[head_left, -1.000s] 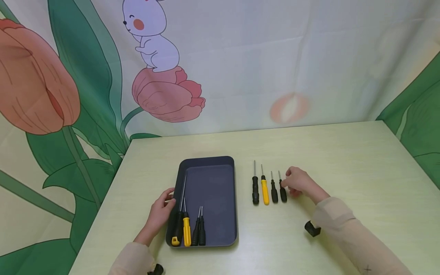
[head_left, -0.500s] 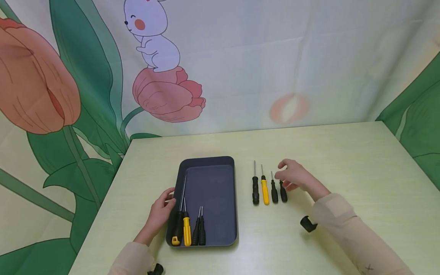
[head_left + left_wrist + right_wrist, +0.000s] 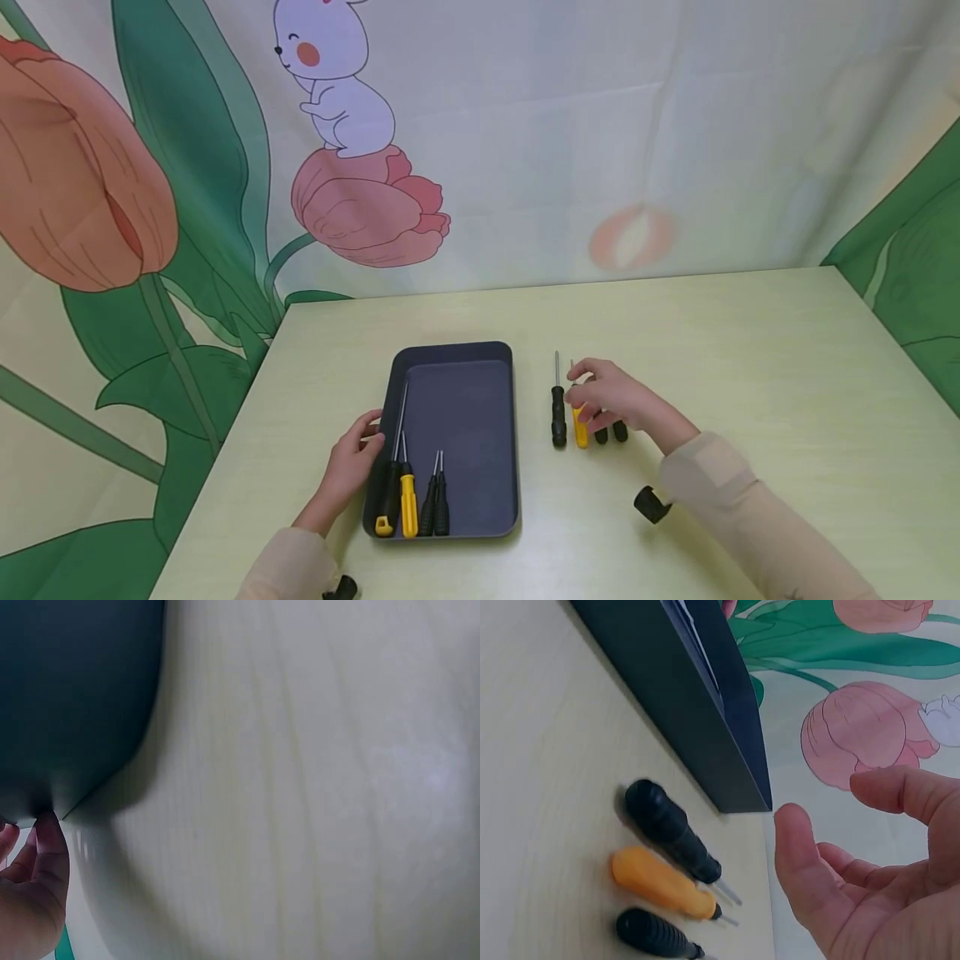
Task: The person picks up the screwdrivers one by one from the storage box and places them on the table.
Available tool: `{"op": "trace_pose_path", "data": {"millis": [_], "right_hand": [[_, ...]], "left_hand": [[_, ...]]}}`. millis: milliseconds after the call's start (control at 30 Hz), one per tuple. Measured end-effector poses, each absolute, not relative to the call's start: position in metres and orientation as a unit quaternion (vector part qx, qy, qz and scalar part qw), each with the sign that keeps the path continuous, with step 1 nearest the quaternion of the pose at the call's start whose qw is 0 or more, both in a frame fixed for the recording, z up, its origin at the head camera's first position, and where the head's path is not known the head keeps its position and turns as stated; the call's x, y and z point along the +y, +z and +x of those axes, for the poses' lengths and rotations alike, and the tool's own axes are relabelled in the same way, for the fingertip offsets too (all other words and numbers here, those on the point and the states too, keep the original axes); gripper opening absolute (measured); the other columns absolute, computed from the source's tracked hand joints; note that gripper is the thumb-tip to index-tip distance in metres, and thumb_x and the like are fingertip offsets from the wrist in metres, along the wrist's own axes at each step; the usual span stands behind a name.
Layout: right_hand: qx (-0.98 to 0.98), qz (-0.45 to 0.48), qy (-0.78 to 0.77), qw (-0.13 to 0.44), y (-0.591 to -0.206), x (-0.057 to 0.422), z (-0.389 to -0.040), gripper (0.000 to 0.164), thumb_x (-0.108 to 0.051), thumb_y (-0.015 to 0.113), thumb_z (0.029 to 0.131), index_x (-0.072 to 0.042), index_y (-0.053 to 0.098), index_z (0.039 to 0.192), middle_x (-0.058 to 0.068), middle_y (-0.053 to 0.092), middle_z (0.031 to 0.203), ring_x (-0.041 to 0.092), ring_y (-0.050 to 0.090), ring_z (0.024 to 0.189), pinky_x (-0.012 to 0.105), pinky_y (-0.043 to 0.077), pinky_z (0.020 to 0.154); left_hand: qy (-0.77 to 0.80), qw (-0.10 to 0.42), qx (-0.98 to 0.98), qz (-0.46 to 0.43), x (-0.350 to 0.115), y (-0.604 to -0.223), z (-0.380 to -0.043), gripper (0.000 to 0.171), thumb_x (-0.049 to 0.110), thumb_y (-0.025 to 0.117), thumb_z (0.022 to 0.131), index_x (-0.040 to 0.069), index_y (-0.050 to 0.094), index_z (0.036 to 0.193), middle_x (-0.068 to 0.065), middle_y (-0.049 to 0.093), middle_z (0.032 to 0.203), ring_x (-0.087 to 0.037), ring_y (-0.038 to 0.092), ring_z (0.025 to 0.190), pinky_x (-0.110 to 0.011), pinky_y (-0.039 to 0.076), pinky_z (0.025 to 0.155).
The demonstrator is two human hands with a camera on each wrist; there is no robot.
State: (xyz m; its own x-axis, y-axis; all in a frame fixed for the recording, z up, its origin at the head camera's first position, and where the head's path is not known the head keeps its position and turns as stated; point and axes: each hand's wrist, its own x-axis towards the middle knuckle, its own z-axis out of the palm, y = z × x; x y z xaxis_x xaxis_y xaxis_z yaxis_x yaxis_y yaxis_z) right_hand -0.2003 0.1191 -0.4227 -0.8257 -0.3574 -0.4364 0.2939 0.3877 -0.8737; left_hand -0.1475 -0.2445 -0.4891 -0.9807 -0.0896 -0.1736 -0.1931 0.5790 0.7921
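Note:
My left hand [image 3: 347, 460] holds the left side of a dark blue-grey tray [image 3: 480, 521], with fingertips right at its edge, also in the left wrist view. Inside the tray lie a long black screwdriver [image 3: 389, 496] with a yellow end, a yellow screwdriver [image 3: 408, 504] and two small black screwdrivers. My right hand [image 3: 618, 398] hovers over a row of screwdrivers on the table, holding nothing, its thumb and fingers spread apart. A black screwdriver [image 3: 558, 417] lies left of its fingertips. Beneath them is another yellow screwdriver [image 3: 581, 432]; two small black ones are partly covered.
The pale table [image 3: 750, 358] reaches back to a printed cloth [image 3: 525, 125] with tulips and a rabbit. A black wrist-worn piece [image 3: 651, 505] sticks out below the right sleeve, and another [image 3: 342, 588] below the left.
My right hand has moved left along the row, from the rightmost small black screwdriver to above the yellow one. The left hand, tray and screwdrivers have stayed in place.

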Motion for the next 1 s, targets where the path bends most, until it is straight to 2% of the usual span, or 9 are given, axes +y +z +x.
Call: {"op": "trace_pose_path", "data": {"millis": [133,333,667,1000], "right_hand": [[0.758,-0.030,-0.577,0.302,-0.424,0.110,-0.196,0.041,-0.014,0.053,0.082,0.000,0.039,0.118,0.014,0.056,0.085,0.018,0.057,0.062,0.031,0.051,0.058],[0.717,-0.023,-0.618,0.322,-0.429,0.093,-0.188,0.038,-0.012,0.055,0.079,0.001,0.042,0.112,0.009,0.056,0.077,0.017,0.056,0.059,0.032,0.052,0.059],[0.684,-0.040,-0.644,0.340,-0.439,0.063,-0.172,0.032,-0.009,0.054,0.077,0.004,0.046,0.106,0.005,0.056,0.073,0.015,0.057,0.058,0.029,0.050,0.053],[0.680,-0.059,-0.638,0.356,-0.444,0.034,-0.160,0.033,-0.011,0.059,0.077,0.004,0.048,0.105,0.007,0.054,0.076,0.017,0.055,0.059,0.030,0.051,0.052]], "left_hand": [[0.453,0.058,0.886,-0.079,-0.245,-0.490,-0.148,0.041,0.014,0.039,0.092,0.011,0.035,0.133,-0.021,0.046,0.125,-0.035,0.048,0.108,-0.047,0.040,0.090],[0.452,0.059,0.886,-0.081,-0.245,-0.490,-0.148,0.041,0.015,0.039,0.092,0.011,0.035,0.133,-0.020,0.046,0.125,-0.035,0.048,0.109,-0.047,0.040,0.090],[0.453,0.053,0.886,-0.080,-0.244,-0.491,-0.147,0.040,0.014,0.040,0.092,0.011,0.037,0.132,-0.020,0.048,0.124,-0.034,0.050,0.106,-0.046,0.041,0.089],[0.454,0.058,0.885,-0.082,-0.245,-0.491,-0.148,0.040,0.016,0.039,0.093,0.012,0.035,0.133,-0.020,0.046,0.126,-0.034,0.048,0.108,-0.047,0.040,0.090]]}}
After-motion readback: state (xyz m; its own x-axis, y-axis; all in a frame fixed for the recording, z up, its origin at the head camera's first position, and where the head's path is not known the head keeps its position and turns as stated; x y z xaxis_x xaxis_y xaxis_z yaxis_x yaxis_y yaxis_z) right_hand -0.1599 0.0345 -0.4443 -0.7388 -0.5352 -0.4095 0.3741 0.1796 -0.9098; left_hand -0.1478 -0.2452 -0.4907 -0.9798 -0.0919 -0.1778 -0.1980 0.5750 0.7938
